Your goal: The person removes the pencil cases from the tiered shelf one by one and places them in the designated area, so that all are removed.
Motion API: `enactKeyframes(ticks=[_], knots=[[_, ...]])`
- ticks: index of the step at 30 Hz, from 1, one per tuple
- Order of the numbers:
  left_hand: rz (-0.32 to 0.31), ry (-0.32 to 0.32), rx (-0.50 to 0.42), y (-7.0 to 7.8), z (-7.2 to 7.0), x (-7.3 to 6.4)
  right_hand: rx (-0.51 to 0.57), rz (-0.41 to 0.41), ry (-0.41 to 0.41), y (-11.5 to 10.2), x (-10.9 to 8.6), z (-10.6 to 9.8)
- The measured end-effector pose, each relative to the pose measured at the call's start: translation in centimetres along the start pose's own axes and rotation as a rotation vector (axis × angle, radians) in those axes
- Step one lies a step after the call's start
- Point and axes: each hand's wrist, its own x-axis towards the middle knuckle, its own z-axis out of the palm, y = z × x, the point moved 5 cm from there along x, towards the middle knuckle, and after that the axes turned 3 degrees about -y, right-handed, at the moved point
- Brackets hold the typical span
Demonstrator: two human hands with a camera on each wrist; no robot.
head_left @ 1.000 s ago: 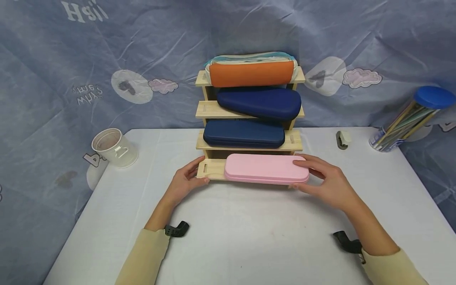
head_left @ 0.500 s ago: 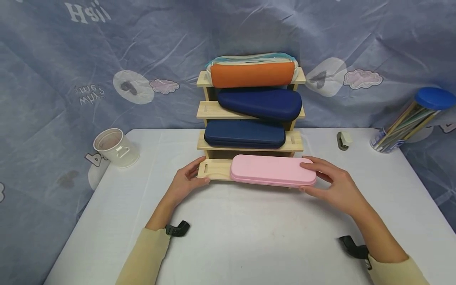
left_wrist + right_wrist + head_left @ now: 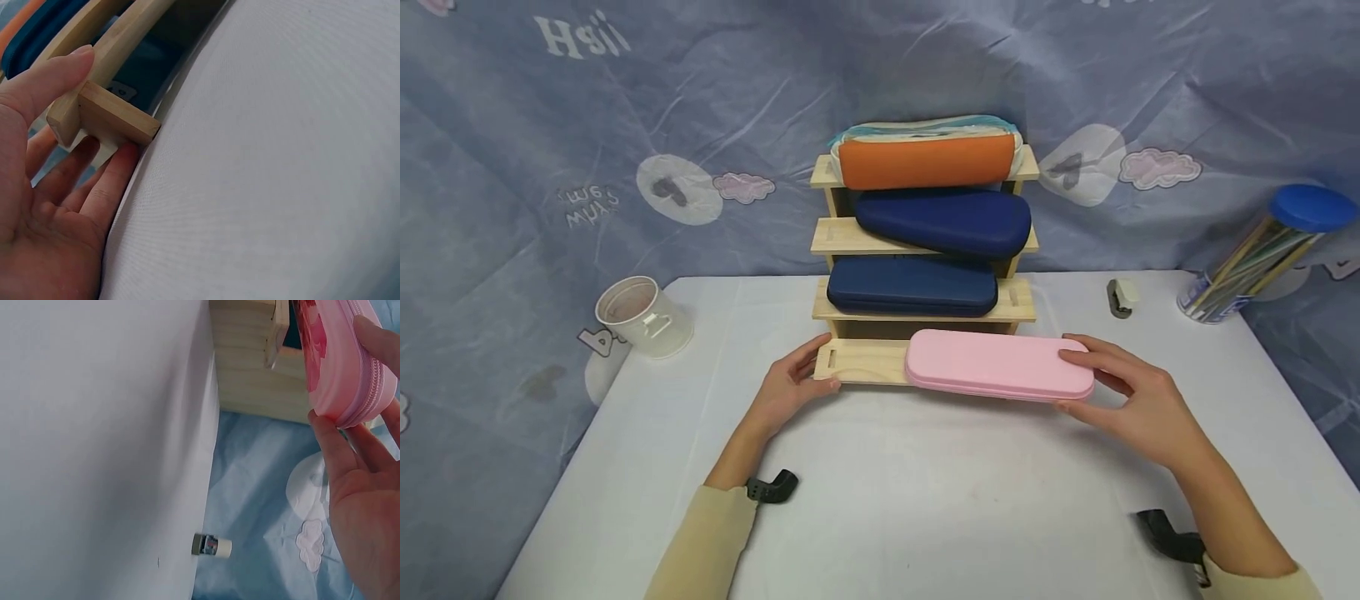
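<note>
A pink zippered pencil case (image 3: pixel 998 364) lies over the right part of the lowest step of a wooden stepped rack (image 3: pixel 868 360), its right end jutting well past the step. My right hand (image 3: pixel 1123 392) grips that end between thumb and fingers; the zipper (image 3: pixel 370 394) shows in the right wrist view. At the rack's lower left corner, my left hand (image 3: pixel 792 385) holds the end of the bottom step, thumb on one side and fingers on the other. On the steps above sit a dark blue case (image 3: pixel 913 286), a navy case (image 3: pixel 946 222) and an orange case (image 3: pixel 927 161).
A white cup (image 3: pixel 645 318) stands at the table's left rear. Right of the rack are a small green-and-white object (image 3: pixel 1122 297) and a clear jar (image 3: pixel 1255 258) with a blue lid and sticks inside. A blue-grey cloth (image 3: pixel 737 100) hangs behind the white table (image 3: pixel 925 500).
My right hand has drawn the pink pencil case to the right and slightly toward me, baring more of the bottom step. My left hand keeps its place on the rack.
</note>
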Motion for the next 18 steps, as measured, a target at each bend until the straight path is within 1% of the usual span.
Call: enactKeyframes(ticks=[6, 12, 15, 18], knots=[[0.011, -0.004, -0.013, 0.1, -0.1, 0.1, -0.008, 0.041, 0.044, 1.0, -0.9, -2.0], [0.032, -0.006, -0.011, 0.2, -0.2, 0.3, -0.040, 0.117, 0.076, 2.2, -1.9, -3.8], [0.031, -0.008, 0.001, 0.2, -0.2, 0.3, -0.021, 0.139, 0.094, 2.8, -2.5, -4.6], [0.014, -0.014, 0.005, 0.1, -0.2, 0.1, 0.005, 0.144, 0.112, 3.4, -3.2, -5.2]])
